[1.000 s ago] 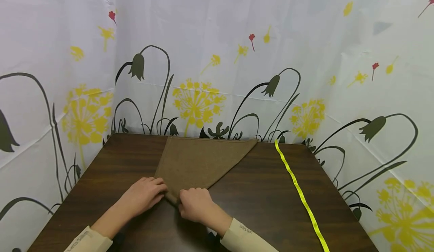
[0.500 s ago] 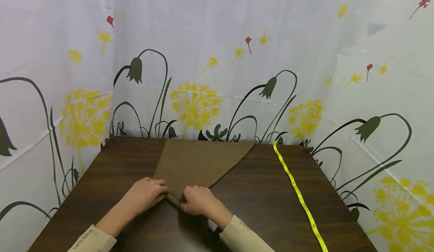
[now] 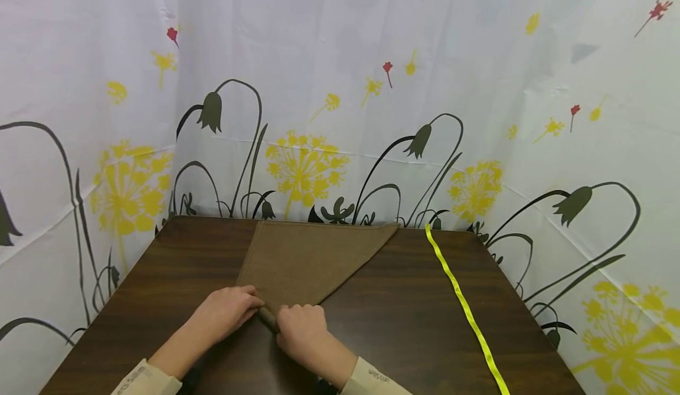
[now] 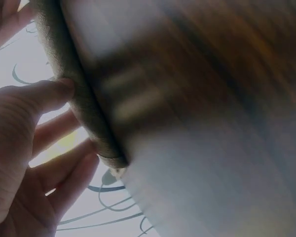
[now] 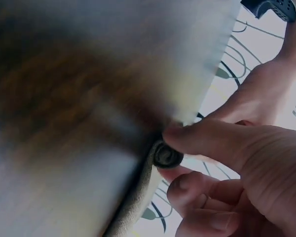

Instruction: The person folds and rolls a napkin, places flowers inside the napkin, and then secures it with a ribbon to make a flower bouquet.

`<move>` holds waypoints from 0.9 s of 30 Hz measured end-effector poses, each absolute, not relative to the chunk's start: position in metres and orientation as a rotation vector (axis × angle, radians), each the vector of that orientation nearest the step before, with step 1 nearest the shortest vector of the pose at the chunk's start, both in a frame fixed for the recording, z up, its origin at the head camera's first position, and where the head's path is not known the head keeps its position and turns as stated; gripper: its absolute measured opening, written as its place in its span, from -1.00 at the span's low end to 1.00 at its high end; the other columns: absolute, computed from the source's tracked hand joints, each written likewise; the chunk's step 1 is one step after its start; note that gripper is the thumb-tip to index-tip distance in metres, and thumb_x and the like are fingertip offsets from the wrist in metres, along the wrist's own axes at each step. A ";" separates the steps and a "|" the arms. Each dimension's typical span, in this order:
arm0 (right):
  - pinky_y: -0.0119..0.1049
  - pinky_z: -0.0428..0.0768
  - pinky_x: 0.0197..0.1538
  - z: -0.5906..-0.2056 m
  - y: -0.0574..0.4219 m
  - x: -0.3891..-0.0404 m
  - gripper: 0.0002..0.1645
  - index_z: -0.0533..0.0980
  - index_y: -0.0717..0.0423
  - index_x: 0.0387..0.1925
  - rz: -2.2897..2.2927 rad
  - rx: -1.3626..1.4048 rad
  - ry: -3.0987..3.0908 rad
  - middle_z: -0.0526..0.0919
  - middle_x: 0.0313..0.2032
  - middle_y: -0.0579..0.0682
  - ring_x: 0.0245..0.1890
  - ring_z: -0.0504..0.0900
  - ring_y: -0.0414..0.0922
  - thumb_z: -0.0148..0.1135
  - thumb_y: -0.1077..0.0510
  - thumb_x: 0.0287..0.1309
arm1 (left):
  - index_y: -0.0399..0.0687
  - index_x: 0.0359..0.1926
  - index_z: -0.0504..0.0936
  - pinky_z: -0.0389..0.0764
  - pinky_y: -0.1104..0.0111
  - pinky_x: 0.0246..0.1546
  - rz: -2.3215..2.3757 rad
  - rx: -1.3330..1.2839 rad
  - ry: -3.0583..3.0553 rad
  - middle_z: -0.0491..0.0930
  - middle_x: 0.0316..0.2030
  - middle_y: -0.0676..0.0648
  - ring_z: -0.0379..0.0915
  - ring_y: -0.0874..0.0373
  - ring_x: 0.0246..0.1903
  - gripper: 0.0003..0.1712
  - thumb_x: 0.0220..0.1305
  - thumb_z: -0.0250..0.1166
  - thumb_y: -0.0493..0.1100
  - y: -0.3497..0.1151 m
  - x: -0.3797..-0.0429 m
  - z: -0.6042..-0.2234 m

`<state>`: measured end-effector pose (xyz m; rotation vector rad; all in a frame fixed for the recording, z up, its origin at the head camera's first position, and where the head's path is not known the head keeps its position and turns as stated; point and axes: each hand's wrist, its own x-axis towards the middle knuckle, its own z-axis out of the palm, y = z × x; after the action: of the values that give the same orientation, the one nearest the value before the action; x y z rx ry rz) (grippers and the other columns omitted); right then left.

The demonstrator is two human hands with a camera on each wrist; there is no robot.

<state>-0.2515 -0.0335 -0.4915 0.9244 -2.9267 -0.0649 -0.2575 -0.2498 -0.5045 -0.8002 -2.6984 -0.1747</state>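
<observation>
A brown cloth napkin (image 3: 303,259) lies on the table with a slanting right side, its near end rolled into a narrow tube. My left hand (image 3: 225,312) pinches the left part of that roll; in the left wrist view the thumb presses one side of the rolled edge (image 4: 74,74) while fingers sit behind it. At the other end, my right hand (image 3: 305,330) grips the roll between thumb and fingers. The right wrist view shows the spiral end of the roll (image 5: 166,154) right at the thumb tip. Between both hands a short stretch of roll shows.
A yellow ribbon-like strip (image 3: 464,306) runs down the right side of the dark wooden table (image 3: 404,336). Behind the table hangs a white curtain (image 3: 329,41) printed with flowers. The napkin's far edge reaches the table's back edge.
The head view has shifted slightly. My right hand has drawn a little towards me, and more of the roll shows between the hands. My left hand keeps its hold at nearly the same place.
</observation>
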 end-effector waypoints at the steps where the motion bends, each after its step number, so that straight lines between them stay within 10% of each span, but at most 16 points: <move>1: -0.26 0.25 -0.66 -0.492 -0.034 -0.250 -0.56 0.38 -0.13 -0.61 -0.062 0.932 -2.914 0.28 -0.72 -0.19 -0.73 0.23 -0.20 0.44 0.03 0.26 | 0.16 -0.27 0.85 0.55 0.32 -0.51 -0.163 -0.800 -2.695 0.59 -0.38 0.16 0.55 0.21 -0.51 -0.87 0.24 0.58 -0.22 -0.249 -0.257 -0.504; 11: -0.23 0.19 -0.61 -0.488 -0.034 -0.246 -0.35 0.15 -0.11 -0.72 -0.043 0.878 -3.019 0.16 -0.71 -0.17 -0.69 0.16 -0.19 0.35 0.11 0.35 | 0.11 -0.14 0.78 0.73 0.11 -0.13 0.019 -0.817 -2.618 0.71 -0.24 0.08 0.72 0.08 -0.22 -0.66 0.07 0.70 -0.21 -0.243 -0.246 -0.494; 27: -0.14 0.50 -0.56 -0.487 -0.034 -0.254 -0.75 0.54 -0.13 -0.25 -0.027 0.840 -3.012 0.64 -0.53 -0.09 -0.56 0.63 -0.05 0.47 -0.08 0.28 | 0.11 -0.21 0.84 0.60 0.28 -0.43 -0.119 -0.804 -2.708 0.56 -0.34 0.11 0.58 0.13 -0.35 -0.77 0.22 0.56 -0.34 -0.238 -0.255 -0.503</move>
<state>-0.2537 -0.0336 -0.4874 0.8398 -3.0118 -0.0273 -0.2548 -0.2379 -0.5026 -0.8043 -2.7081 -0.1195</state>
